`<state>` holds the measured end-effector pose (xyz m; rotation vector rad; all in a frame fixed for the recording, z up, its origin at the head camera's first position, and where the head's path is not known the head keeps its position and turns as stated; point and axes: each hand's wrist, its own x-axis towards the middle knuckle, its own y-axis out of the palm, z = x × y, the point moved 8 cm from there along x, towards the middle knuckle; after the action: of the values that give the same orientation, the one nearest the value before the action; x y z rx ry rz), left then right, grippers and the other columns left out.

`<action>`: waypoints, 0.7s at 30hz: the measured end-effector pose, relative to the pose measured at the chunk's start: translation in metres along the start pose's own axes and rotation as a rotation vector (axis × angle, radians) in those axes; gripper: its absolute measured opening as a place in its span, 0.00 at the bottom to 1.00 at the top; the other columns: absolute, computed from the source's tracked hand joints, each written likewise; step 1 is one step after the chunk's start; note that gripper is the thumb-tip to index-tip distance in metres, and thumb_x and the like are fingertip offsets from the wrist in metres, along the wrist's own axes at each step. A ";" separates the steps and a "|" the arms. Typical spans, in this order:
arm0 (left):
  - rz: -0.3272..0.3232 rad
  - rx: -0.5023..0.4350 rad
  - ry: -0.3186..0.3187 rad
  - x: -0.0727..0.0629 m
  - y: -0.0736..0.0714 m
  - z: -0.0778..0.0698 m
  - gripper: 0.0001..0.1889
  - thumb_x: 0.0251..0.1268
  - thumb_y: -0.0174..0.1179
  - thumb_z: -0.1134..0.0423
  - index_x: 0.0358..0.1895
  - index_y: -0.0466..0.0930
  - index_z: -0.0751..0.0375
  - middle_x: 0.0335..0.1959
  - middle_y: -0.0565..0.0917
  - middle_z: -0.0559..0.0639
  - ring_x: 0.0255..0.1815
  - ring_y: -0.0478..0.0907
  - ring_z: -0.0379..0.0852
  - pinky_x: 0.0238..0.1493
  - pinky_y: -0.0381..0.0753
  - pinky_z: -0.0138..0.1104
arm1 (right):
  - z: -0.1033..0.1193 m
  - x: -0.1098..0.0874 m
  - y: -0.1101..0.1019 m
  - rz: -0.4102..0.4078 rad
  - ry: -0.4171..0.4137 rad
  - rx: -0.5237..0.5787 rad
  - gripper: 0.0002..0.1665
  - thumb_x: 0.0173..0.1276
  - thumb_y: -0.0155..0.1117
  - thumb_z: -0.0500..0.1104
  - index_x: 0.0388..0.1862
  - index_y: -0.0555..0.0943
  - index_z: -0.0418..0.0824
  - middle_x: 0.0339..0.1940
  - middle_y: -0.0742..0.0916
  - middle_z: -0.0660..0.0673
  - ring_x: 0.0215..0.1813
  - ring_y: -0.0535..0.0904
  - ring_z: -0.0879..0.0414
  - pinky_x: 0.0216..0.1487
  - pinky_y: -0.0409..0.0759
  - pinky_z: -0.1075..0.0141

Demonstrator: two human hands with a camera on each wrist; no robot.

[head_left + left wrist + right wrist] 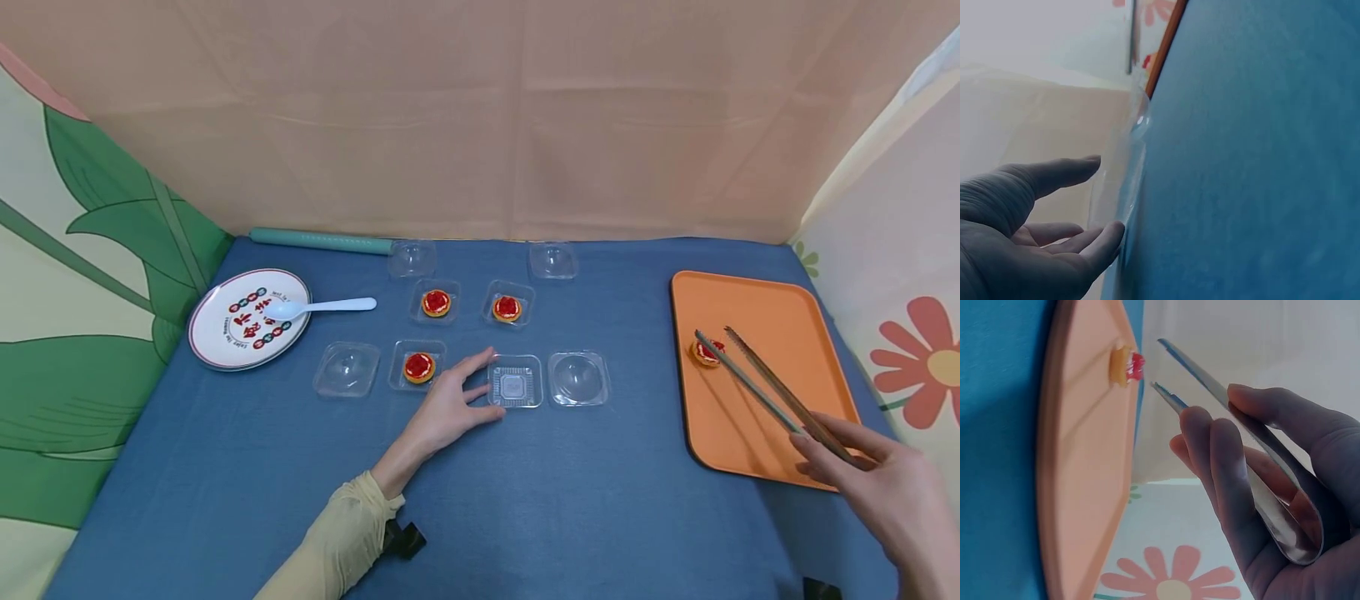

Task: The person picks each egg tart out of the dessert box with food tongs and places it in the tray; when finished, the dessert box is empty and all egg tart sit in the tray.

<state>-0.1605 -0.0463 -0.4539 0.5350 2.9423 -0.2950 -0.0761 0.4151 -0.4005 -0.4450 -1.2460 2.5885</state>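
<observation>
In the head view my left hand [442, 410] reaches to the left edge of a hollow clear plastic box base [514, 382], thumb and fingers spread apart. Whether the fingertips touch it I cannot tell. Over the orange tray [780, 312], my right hand [881, 475] holds metal tongs [787, 392] with their tips apart. A small red-topped tart [703, 357] lies on that tray, partly behind the tongs in the head view. The right wrist view shows the tong tips a little away from the tart [1124, 366], with nothing between them.
Red-topped tarts sit in three clear bases, such as the near one [418, 367]. Clear domed lids [579, 378] lie around them. At left, a white spoon [330, 306] rests on a patterned plate [217, 329]. A teal roll [322, 241] lies along the back edge.
</observation>
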 end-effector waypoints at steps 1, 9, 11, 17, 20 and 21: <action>-0.003 0.000 0.008 0.000 -0.001 -0.001 0.46 0.64 0.72 0.79 0.84 0.59 0.69 0.82 0.64 0.66 0.72 0.75 0.70 0.67 0.84 0.47 | 0.003 0.000 -0.001 0.000 -0.014 0.005 0.41 0.81 0.67 0.52 0.75 0.70 0.21 0.63 0.79 0.15 0.25 0.86 0.67 0.24 0.81 0.79; -0.030 0.010 0.065 -0.004 -0.011 -0.013 0.45 0.63 0.74 0.79 0.82 0.61 0.73 0.80 0.67 0.66 0.80 0.66 0.64 0.73 0.78 0.47 | 0.031 -0.003 -0.002 -0.005 -0.130 -0.125 0.40 0.78 0.72 0.54 0.71 0.76 0.22 0.54 0.87 0.21 0.49 0.87 0.31 0.23 0.81 0.74; -0.033 0.002 0.067 -0.007 -0.016 -0.016 0.43 0.64 0.73 0.78 0.81 0.62 0.72 0.80 0.68 0.66 0.80 0.66 0.64 0.74 0.78 0.48 | 0.038 -0.003 -0.001 -0.019 -0.154 -0.154 0.39 0.77 0.73 0.54 0.70 0.78 0.24 0.57 0.85 0.21 0.56 0.82 0.23 0.25 0.84 0.68; -0.087 0.009 0.095 -0.016 -0.046 -0.024 0.38 0.66 0.72 0.78 0.78 0.67 0.73 0.78 0.70 0.67 0.78 0.69 0.65 0.74 0.77 0.47 | 0.060 -0.006 0.010 0.005 -0.244 -0.166 0.37 0.74 0.76 0.53 0.69 0.81 0.27 0.58 0.86 0.22 0.57 0.82 0.24 0.35 0.89 0.47; -0.145 -0.001 0.116 -0.022 -0.068 -0.026 0.36 0.66 0.72 0.78 0.77 0.70 0.74 0.77 0.72 0.68 0.77 0.70 0.65 0.74 0.77 0.45 | 0.072 -0.008 0.016 0.036 -0.297 -0.142 0.35 0.73 0.77 0.53 0.68 0.83 0.31 0.57 0.87 0.24 0.55 0.84 0.26 0.34 0.87 0.64; -0.166 -0.007 0.119 -0.024 -0.077 -0.026 0.36 0.66 0.72 0.78 0.77 0.70 0.74 0.77 0.72 0.68 0.77 0.70 0.65 0.74 0.77 0.45 | 0.076 -0.008 0.018 0.043 -0.316 -0.135 0.34 0.73 0.77 0.53 0.68 0.83 0.32 0.57 0.87 0.25 0.55 0.85 0.27 0.32 0.84 0.70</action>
<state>-0.1683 -0.1190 -0.4114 0.3176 3.1077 -0.2790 -0.0979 0.3470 -0.3681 -0.0862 -1.5321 2.6964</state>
